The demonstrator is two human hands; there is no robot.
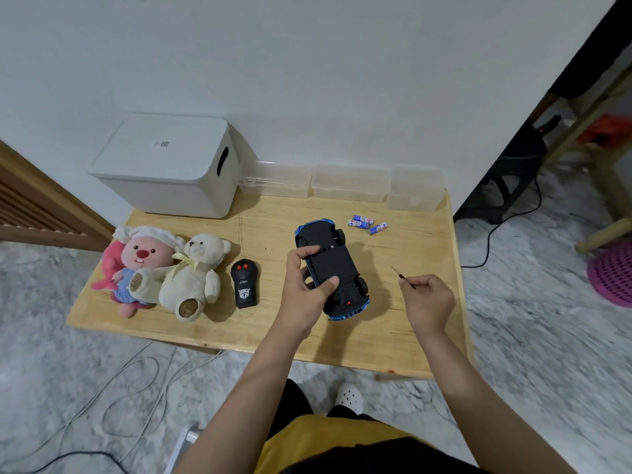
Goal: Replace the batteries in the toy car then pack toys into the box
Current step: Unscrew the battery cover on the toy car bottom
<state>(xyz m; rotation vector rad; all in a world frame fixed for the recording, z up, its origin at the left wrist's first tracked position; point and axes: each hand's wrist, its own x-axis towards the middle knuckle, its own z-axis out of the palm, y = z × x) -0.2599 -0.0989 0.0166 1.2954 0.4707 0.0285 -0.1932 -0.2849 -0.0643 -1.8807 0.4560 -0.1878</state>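
A blue toy car (337,258) lies upside down on the wooden table (410,336), its black underside facing up. My left hand (306,285) grips the car's left side, thumb on the underside. My right hand (427,301) pinches a thin screwdriver (402,277), its tip pointing up and left, a short way right of the car. Three blue-and-white batteries (367,224) lie behind the car. A black remote control (244,283) sits left of the car. A cream teddy bear (195,275) and a pink plush (140,265) lie at the table's left. The white lidded box (167,165) stands at the back left, shut.
Three clear plastic containers (349,183) line the table's back edge against the wall. Cables run over the marble floor at the left. A pink basket (612,275) sits on the floor at the right, near stool legs and a black cord.
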